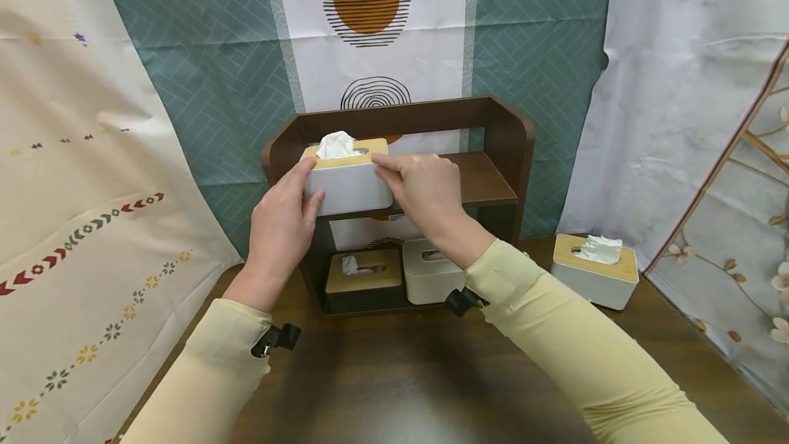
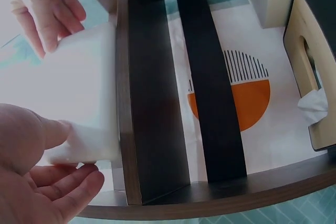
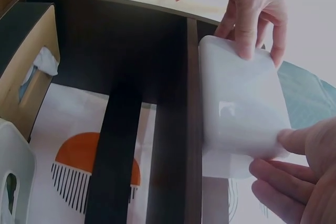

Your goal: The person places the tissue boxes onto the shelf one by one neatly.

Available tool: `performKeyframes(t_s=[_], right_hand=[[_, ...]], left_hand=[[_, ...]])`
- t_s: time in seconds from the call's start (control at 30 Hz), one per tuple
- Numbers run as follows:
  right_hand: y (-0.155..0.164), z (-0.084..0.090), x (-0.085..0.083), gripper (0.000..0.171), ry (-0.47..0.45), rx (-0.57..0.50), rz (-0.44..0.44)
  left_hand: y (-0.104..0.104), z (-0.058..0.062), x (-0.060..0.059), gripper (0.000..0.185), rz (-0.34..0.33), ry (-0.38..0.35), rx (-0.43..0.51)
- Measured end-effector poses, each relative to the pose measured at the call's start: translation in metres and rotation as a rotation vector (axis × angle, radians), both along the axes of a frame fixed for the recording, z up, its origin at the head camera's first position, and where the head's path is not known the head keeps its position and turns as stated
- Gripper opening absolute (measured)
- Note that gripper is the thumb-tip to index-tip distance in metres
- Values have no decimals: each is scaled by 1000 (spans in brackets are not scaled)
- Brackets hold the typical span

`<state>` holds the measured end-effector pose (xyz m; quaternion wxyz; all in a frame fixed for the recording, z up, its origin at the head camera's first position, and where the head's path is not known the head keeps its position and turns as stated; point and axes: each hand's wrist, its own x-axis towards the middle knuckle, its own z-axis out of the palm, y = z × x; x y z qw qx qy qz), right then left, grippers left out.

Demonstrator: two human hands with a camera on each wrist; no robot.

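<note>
A white tissue box (image 1: 351,189) with a bamboo lid and a tuft of tissue is at the left end of the upper board of a dark brown shelf (image 1: 425,114). My left hand (image 1: 280,221) holds its left end, thumb on the front face and fingers round the side. My right hand (image 1: 427,187) grips the right end near the lid's front corner, thumb and fingertips on the box. In the right wrist view, the box's front (image 3: 239,98) sits right at the shelf board's edge (image 3: 194,119).
The lower compartment holds a black tissue box with a wooden lid (image 1: 364,279) and a cream tissue box (image 1: 425,276). On the table (image 1: 382,389), right of the shelf, stands another white tissue box with a wooden lid (image 1: 594,269). Patterned cloths (image 1: 222,74) hang behind and at both sides.
</note>
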<state>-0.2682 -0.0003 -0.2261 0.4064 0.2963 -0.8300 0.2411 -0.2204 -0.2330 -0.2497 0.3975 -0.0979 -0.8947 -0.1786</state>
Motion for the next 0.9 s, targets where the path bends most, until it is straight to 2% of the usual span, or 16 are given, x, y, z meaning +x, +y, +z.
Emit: performKeyframes(t_s=[0.53,0.9], right_hand=[[-6,2,4,26,-22,47,-54],[-7,1,3,26,-10,49,-53]], left_hand=[[-2,0,0,59,-2,-36,10],[-3,-1,-2,61,0,-30,11]])
